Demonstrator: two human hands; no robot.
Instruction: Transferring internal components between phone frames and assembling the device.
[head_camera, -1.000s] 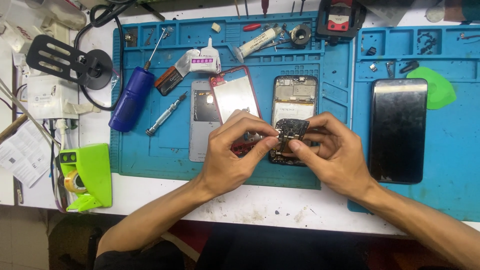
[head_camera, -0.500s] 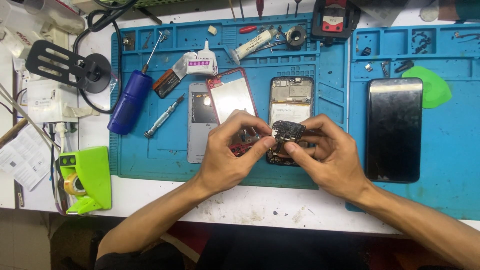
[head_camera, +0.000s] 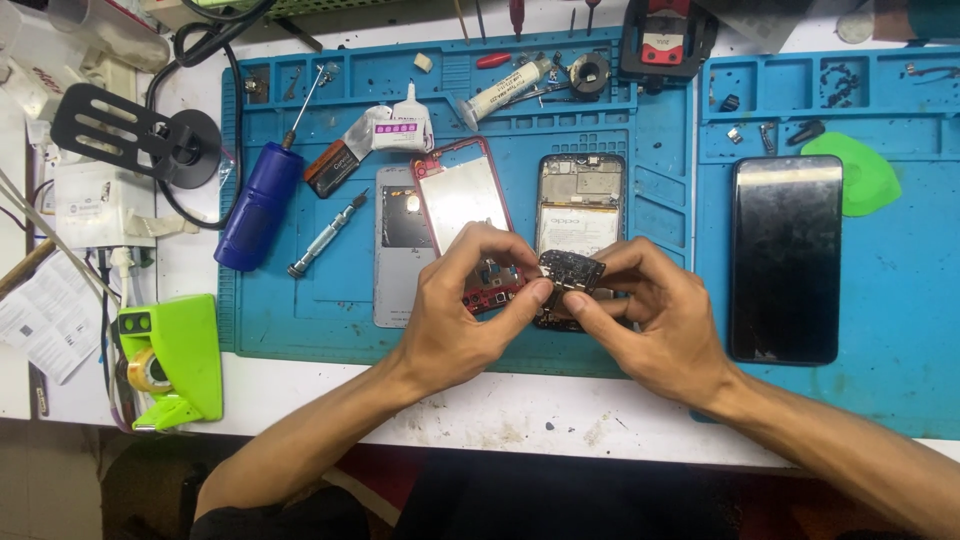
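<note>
At the far left, off the mat, a black stand (head_camera: 140, 135) sits on the white bench above a lime-green tape dispenser (head_camera: 175, 360). On the left part of the blue work mat (head_camera: 300, 300) lie a blue-handled screwdriver (head_camera: 262, 203) pointing up toward the mat's trays, and a small silver screwdriver (head_camera: 326, 236) just beside it. Next come a white glue tube (head_camera: 408, 125), a grey phone back cover (head_camera: 398, 255) and a red-framed phone housing (head_camera: 462, 200) that partly overlaps it. The left hand (head_camera: 455, 325) comes up from the bottom edge, its thumb and forefinger pressed together on the left edge of a small dark circuit board (head_camera: 570, 272). The board is held in the air just above the mat, over the lower end of an opened phone with its battery showing (head_camera: 578, 215). The right hand (head_camera: 655, 320) pinches the board's right side between thumb and fingertips, so the 2 hands meet on it. Further right, on a 2nd blue mat (head_camera: 900, 330), a black phone (head_camera: 785, 258) lies screen up, touching a green triangular pick (head_camera: 865, 175) at its upper corner.
</note>
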